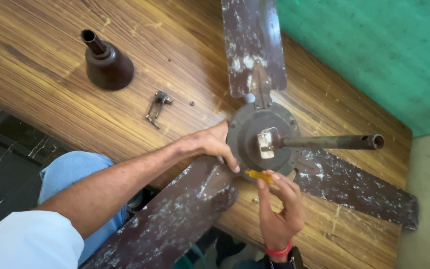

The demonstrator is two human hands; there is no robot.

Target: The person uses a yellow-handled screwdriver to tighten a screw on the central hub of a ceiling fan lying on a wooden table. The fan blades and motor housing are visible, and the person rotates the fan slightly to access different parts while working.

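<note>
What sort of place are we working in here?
Probably a home or small repair spot, not a proper workshop: an old ceiling fan lies on a wood-grain table beside a green painted wall, loose screws scattered about.

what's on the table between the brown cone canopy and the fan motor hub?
Head view: a small metal clip and a loose screw lie on the wooden table between the cone canopy and the motor hub.
</note>
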